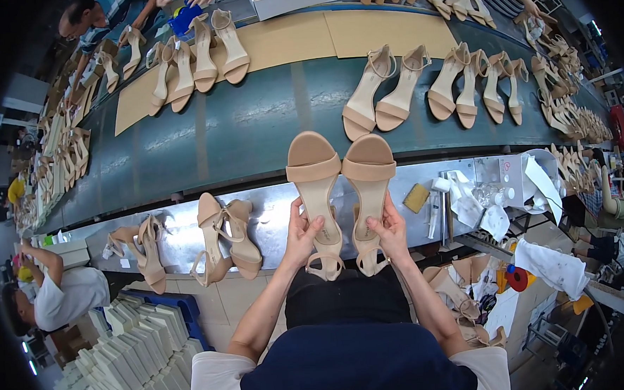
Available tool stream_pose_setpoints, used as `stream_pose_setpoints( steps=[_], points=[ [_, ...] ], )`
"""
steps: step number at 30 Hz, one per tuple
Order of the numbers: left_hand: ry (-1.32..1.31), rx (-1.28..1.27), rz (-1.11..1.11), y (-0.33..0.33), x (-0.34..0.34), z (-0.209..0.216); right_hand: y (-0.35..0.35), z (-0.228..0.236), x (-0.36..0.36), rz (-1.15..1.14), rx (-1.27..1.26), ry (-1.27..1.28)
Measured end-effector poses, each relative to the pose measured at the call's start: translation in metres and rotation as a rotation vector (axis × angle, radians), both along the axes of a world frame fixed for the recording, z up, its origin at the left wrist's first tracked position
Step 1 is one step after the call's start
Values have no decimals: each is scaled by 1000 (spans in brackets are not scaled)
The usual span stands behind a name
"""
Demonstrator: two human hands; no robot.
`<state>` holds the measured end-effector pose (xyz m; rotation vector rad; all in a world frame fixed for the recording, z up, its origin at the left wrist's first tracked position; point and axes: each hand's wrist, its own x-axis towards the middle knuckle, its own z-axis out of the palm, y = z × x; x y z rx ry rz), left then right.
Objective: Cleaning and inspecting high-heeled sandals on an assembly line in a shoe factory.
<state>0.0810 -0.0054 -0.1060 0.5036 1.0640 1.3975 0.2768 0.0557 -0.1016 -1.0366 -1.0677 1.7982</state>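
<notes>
My left hand [305, 232] grips a beige open-toe sandal [316, 195], its thumb pressed on the pale insole. A matching sandal [368, 185] is in my right hand [390, 230], held the same way. Side by side, the two sandals have their toes pointing away from me and their ankle straps toward my body. Their toe ends reach over the far edge of the metal bench [277, 197]. Fingers beneath the soles are partly hidden. To the left on the bench lie a pair of beige sandals [229, 234] and more sandals [148, 253] beyond them.
A green conveyor belt [273, 119] carries several sandals and brown cardboard sheets [388, 32]. A yellow sponge [416, 198], white cloths [464, 201] and clear bottles [492, 196] sit at right. Stacked white boxes [139, 338] stand lower left. Co-workers [70, 289] are at the left and far side.
</notes>
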Motion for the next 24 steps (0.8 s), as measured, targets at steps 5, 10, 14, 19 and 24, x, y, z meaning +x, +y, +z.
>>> stream_pose_setpoints(
  steps=[5, 10, 14, 19, 24],
  points=[
    [-16, 38, -10, 1, -4, -1, 1, 3, 2, -19, 26, 12],
    [150, 58, 33, -2, -8, -9, -1, -4, 8, -56, 32, -82],
    [182, 32, -15, 4, -15, -1, 6, -2, 13, -49, 39, -105],
    [151, -26, -71, 14, -13, 19, 16, 12, 18, -13, -42, -21],
    [83, -13, -49, 16, -7, 15, 13, 13, 12, -48, -54, -1]
  ],
)
